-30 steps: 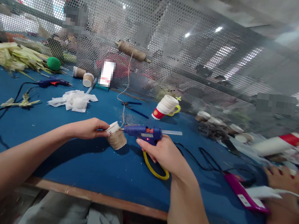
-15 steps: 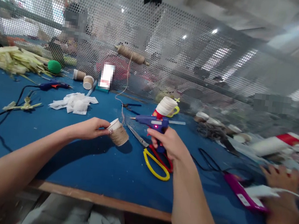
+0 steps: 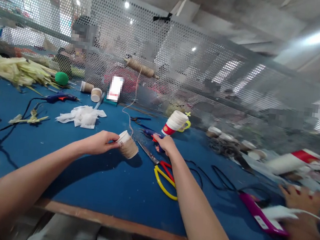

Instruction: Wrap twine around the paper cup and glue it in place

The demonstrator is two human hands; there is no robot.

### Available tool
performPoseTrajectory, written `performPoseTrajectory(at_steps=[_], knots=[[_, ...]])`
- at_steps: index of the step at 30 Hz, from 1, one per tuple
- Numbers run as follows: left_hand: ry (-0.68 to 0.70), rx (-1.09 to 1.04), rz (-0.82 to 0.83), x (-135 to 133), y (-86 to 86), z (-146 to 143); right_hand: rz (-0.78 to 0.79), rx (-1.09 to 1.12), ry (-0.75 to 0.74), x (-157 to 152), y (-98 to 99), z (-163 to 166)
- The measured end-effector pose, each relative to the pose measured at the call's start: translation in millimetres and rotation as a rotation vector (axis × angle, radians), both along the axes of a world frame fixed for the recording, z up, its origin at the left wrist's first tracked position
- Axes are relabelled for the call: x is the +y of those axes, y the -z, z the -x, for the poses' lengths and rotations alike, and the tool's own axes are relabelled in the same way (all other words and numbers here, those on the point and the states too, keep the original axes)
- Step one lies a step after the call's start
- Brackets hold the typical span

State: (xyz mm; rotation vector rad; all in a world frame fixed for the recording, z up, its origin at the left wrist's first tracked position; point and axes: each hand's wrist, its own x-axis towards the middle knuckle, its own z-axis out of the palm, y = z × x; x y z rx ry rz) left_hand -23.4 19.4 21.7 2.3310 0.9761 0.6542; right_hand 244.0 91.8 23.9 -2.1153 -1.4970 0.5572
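My left hand holds a small paper cup wrapped in brown twine, tilted on its side just above the blue table. A twine strand runs up from the cup to a spool hung on the mesh wall. My right hand reaches farther back and rests over the blue glue gun, which lies low on the table. Yellow-handled scissors lie between the cup and my right forearm.
A stack of paper cups, white gauze scraps, a second glue gun, pale leaf strips and black cords lie about. Another person's hand works at the right beside a pink tool. A perforated metal screen backs the table.
My right hand carried the glue gun away from the cup, back and down onto the table. The left hand kept the cup almost still. The scissors are now uncovered.
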Motion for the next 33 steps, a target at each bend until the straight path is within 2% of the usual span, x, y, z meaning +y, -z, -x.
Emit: performPoseTrajectory(at_steps=[4, 7, 9, 10, 12, 14, 17, 24, 33], knots=[[0.003, 0.001, -0.009, -0.1, 0.1, -0.2, -0.032, -0.045, -0.032, -5.8, -10.7, 11.4], [0.012, -0.006, -0.012, -0.3, 1.0, -1.1, -0.047, 0.033, -0.200, -23.2, -17.4, 34.4], [0.023, -0.014, -0.008, -0.9, 1.9, -2.0, -0.020, 0.165, -0.360, -35.6, -17.4, 52.3], [0.027, -0.015, -0.005, -1.3, 2.3, -2.5, 0.013, 0.324, -0.482, -40.7, -16.1, 60.4], [0.027, -0.010, 0.002, -2.2, 2.8, -3.5, 0.021, 0.557, -0.598, -47.7, -12.1, 72.7], [0.027, -0.002, 0.010, -3.1, 2.7, -4.2, -0.027, 0.682, -0.585, -51.2, -8.7, 79.5], [0.029, 0.011, 0.018, -3.9, 2.2, -4.6, -0.130, 0.732, -0.500, -55.7, -9.3, 82.5], [0.054, -0.054, 0.104, -4.5, 0.7, -4.2, -0.376, 0.623, -0.467, -80.4, -26.1, 83.5], [0.099, -0.068, 0.119, -11.5, -4.7, -6.7, -0.429, 0.511, -0.438, -79.8, -14.8, 76.3]])
